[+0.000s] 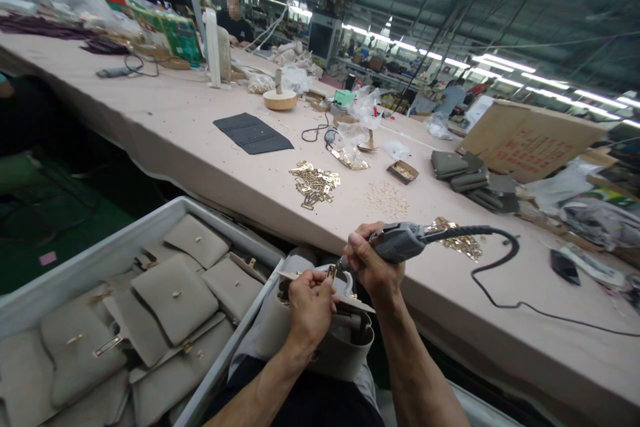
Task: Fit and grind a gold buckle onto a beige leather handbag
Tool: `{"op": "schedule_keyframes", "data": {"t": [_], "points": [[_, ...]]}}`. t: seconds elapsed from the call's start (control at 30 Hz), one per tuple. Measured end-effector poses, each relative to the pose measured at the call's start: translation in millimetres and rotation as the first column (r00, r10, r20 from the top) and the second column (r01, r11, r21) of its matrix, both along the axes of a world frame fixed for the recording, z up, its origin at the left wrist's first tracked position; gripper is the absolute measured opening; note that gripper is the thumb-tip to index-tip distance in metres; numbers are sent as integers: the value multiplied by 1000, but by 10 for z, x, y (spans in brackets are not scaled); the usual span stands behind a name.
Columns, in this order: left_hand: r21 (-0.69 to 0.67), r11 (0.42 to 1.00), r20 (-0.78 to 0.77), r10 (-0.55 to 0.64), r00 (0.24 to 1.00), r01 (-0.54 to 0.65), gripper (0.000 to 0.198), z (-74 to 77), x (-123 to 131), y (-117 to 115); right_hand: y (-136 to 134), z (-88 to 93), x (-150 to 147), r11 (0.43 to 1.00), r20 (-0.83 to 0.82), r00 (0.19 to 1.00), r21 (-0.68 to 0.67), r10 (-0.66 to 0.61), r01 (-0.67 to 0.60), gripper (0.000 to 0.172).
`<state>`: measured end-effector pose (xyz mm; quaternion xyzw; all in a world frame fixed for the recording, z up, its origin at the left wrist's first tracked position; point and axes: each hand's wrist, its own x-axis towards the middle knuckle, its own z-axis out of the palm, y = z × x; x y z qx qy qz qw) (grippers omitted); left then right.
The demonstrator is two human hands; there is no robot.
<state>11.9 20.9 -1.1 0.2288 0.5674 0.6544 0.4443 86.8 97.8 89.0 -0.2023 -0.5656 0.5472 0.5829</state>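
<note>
A grey-beige handbag (330, 340) rests on my lap below the table edge. My left hand (310, 303) is closed on the bag's top flap, pinching a small gold metal fitting (331, 272). My right hand (373, 260) grips a grey electric screwdriver (400, 241), its tip pressed at that fitting. The tool's black cord (493, 267) curls back over the table to the right.
A grey tray (115, 247) at my left holds several finished grey bags. On the long pale table (200, 140) lie gold metal clasps (314, 185), small screws, a black pad (253, 133), a cardboard box (530, 140) and stacked grey pieces. A person sits far behind.
</note>
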Motion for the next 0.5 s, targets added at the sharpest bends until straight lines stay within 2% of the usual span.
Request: {"op": "schedule_keyframes", "data": {"t": [0.23,0.5], "points": [[-3,1000,104,-16,994,16,22,28,-2,-8,-130,-45,39,1000,62,998,9,0,-1,25],[6,1000,68,21,997,-21,13,-3,7,-21,-133,-30,-11,997,252,967,51,47,-62,26]]}}
